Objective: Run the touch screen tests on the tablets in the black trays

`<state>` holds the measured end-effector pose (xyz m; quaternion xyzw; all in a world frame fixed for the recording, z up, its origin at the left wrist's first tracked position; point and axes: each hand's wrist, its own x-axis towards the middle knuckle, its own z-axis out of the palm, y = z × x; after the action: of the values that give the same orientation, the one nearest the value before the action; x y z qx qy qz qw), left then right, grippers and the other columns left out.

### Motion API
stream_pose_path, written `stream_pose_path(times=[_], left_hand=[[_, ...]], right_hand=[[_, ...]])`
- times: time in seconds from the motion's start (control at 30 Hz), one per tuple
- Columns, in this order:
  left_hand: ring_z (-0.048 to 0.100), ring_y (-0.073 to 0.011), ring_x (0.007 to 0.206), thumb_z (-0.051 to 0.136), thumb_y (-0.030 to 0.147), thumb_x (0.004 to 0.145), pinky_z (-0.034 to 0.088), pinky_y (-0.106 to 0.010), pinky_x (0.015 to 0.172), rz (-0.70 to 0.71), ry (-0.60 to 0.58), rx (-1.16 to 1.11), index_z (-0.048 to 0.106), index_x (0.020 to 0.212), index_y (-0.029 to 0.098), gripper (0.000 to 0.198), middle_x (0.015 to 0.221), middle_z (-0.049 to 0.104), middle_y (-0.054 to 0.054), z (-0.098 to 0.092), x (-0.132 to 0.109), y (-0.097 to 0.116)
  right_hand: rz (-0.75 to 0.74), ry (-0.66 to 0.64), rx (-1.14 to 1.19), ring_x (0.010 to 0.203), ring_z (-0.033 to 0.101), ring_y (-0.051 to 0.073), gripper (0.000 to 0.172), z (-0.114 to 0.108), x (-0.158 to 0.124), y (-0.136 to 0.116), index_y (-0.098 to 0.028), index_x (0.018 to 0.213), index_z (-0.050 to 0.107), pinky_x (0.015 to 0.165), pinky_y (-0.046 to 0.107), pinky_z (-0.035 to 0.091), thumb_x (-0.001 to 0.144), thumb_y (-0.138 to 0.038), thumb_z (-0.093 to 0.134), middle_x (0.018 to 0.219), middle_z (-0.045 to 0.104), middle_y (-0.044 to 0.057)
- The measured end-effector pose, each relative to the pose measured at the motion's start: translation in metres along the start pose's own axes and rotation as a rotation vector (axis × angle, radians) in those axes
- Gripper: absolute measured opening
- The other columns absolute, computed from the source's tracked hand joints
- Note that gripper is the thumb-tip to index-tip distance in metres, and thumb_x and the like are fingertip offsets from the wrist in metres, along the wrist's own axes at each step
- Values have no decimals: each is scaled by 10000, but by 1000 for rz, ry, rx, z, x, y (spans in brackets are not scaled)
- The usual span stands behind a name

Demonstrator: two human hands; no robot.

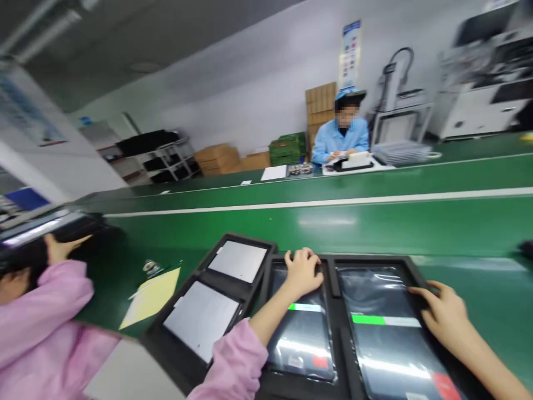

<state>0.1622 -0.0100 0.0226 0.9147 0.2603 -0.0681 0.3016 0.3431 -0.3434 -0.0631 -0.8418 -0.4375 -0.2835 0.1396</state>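
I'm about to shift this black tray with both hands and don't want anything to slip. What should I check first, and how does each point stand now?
1. Left hand on the tray: ok, fingers rest on its far rim.
2. Right hand on the tray: ok, fingers lie on the right bagged panel near the right edge.
3. Firm grip on both sides: cannot tell, both hands lie on top, not curled under.
4. Both bagged panels seated in their slots: ok, the left panel and the right one lie flat.
5. Neighbouring tray clear: not ok, it butts against the left side.
6. Belt beyond the tray: ok, bare green there.
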Motion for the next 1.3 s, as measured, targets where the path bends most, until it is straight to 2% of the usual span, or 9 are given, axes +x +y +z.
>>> stream_pose_path(times=[0.2,0.43,0.6,0.77,0.93,1.0,1.13,1.23,1.3], left_hand=[[114,154,1339,367,619,677,-57,-555,1488,12,14,1,423,1137,379,522,1393,262,130,-4,7,-3],[97,118,1374,350,397,684,9,-503,1506,-51,56,37,410,1150,280,484,1400,252,88,1,10,13],[73,29,1510,493,708,577,-118,-610,1440,143,-184,73,319,1217,533,686,1483,129,166,-30,-4,-9],[-68,-171,1624,377,1000,307,-188,-661,1323,273,-313,167,24,1322,614,1142,1519,-171,196,-44,-12,-22],[-34,-112,1643,381,1000,300,-129,-651,1389,229,-299,89,-36,1336,603,1185,1528,-135,214,-56,-28,-23],[63,6,1602,293,974,431,-45,-577,1497,110,-211,-13,67,1328,604,996,1531,1,230,-62,-47,-32],[287,209,1287,64,835,638,226,-349,1551,-370,38,-190,397,1241,493,769,1436,305,197,-52,-91,-63],[287,254,1150,132,784,674,378,40,1219,-509,120,-283,440,1227,462,710,1390,359,180,-29,-111,-78],[253,266,1115,188,725,706,171,139,972,-514,160,-315,417,1249,469,642,1393,350,183,-17,-116,-77]], right_hand=[[118,-114,-30,994,501,284,509,-12,22,-32,-123,1092,743,905,502,509,737,1,398,1198,418,204],[228,-142,30,1061,473,281,511,-18,19,-29,-176,1100,753,958,513,479,795,-23,372,1204,408,181],[31,-87,213,1202,432,311,362,-57,28,-52,-254,1046,771,987,520,437,1015,-385,435,1329,442,138],[-191,-184,352,1240,412,267,418,-81,35,-70,-372,933,782,1020,497,377,1040,-321,381,1386,465,20],[-182,-196,262,1222,425,287,403,-79,35,-69,-358,884,784,982,506,395,1026,-306,411,1368,485,33],[-128,-159,269,1233,426,286,428,-79,32,-65,-337,907,785,993,507,392,1036,-311,378,1358,488,51],[-125,-212,285,1236,414,298,412,-87,25,-71,-298,1009,760,978,527,404,1049,-378,357,1351,483,83],[-302,-464,298,1260,393,342,353,-95,29,-98,-361,1211,685,970,604,419,1027,-513,424,1433,418,94],[-379,-671,324,1294,386,387,466,-99,37,-120,-391,1369,579,985,682,385,995,-625,428,1487,362,133]])
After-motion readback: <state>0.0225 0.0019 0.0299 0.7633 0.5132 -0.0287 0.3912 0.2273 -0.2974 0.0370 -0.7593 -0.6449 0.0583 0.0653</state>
